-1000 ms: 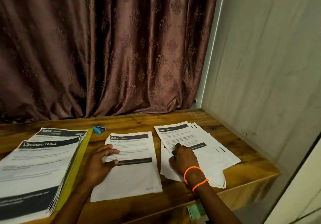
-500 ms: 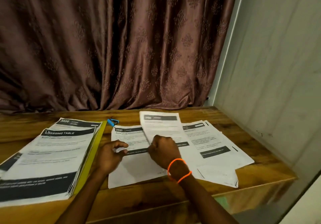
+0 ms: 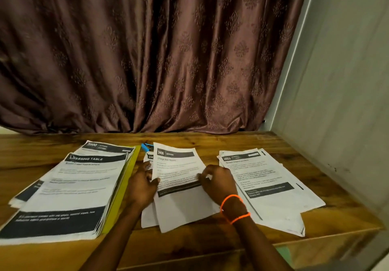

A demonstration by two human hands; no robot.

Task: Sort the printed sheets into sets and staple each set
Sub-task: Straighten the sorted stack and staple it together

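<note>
Head view: both hands hold the middle sheet (image 3: 175, 166), left hand (image 3: 141, 183) pinching its left edge, right hand (image 3: 219, 181) its right edge; stapler (image 3: 146, 146) lies behind it.

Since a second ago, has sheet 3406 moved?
Yes. Sheet 3406 has gone left, off the right-hand pile and onto the middle sheet beside the blue stapler. The right hand and left hand hold its edges.
</note>
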